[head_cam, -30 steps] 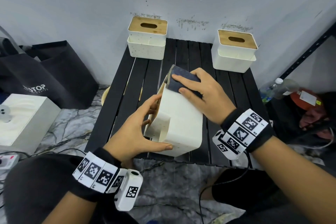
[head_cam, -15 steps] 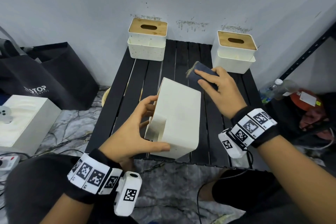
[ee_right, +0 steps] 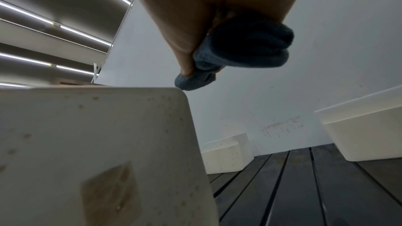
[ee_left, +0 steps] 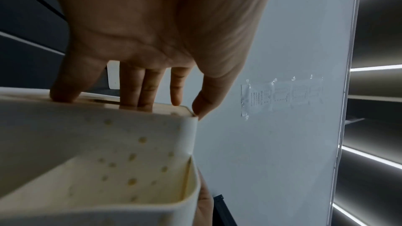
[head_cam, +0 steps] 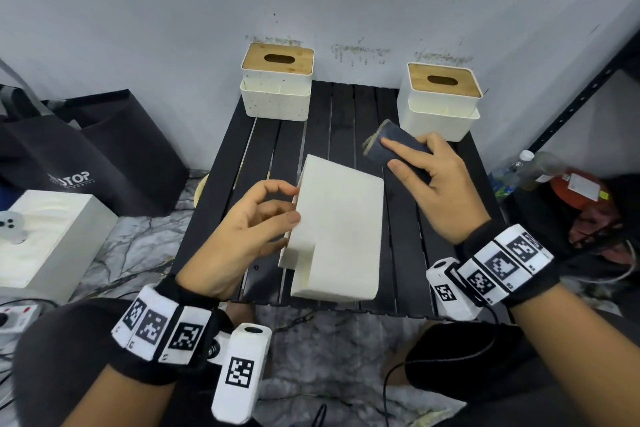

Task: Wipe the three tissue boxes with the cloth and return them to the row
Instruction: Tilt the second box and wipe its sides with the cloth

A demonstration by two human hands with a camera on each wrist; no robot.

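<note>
Cream plastic fills the lower centre of the head view: the middle tissue box [head_cam: 337, 229] lies tipped on its side at the near edge of the black slatted table [head_cam: 349, 107], its plain base facing up. The left hand [head_cam: 242, 236] steadies it, thumb on the upper face and fingers on the wooden-lid side. Just beyond, right of centre, the right hand [head_cam: 433, 184] has its grip closed on the folded blue cloth [head_cam: 391, 146], lifted clear of the box. This looks like a pause between strokes on that box. Next, I'd judge, comes turning it to an unwiped face or standing it upright for the gap between the two lidded boxes, upper left [head_cam: 277, 80] and upper right [head_cam: 441, 99].
</note>
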